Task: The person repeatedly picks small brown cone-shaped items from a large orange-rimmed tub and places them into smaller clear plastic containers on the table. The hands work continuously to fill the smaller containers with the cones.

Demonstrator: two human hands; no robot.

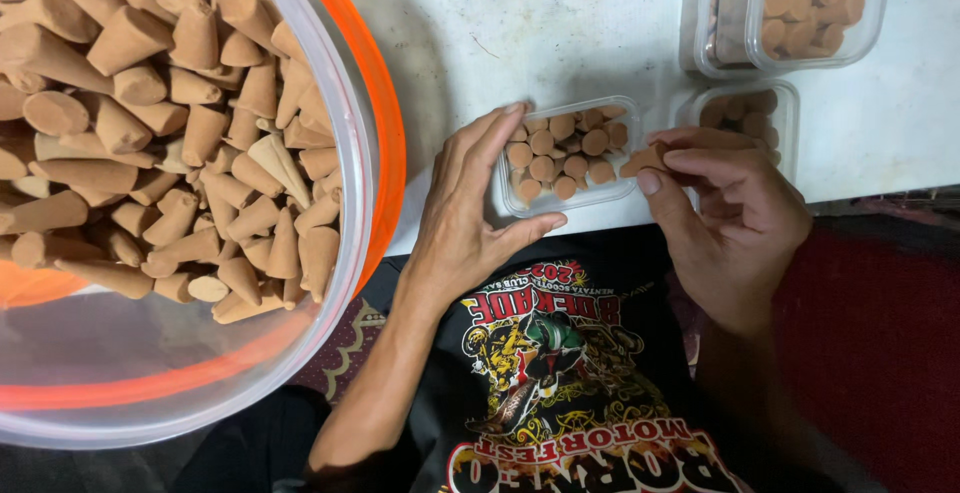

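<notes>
1. A white desk (560, 33) carries the work; its near edge runs just under both hands, with bare surface open toward the far side.
2. A large clear tub (350, 153) heaped with tan cones (150, 103) overhangs the desk's left edge.
3. A small clear tray (566, 156), part-filled with cones standing base-up, sits at the near edge.
4. The left hand (470, 213) cups the tray's left side, fingers spread along its wall.
5. The right hand (735, 218) pinches one cone (645, 160) between thumb and fingertips, just beside the tray's right rim.
</notes>
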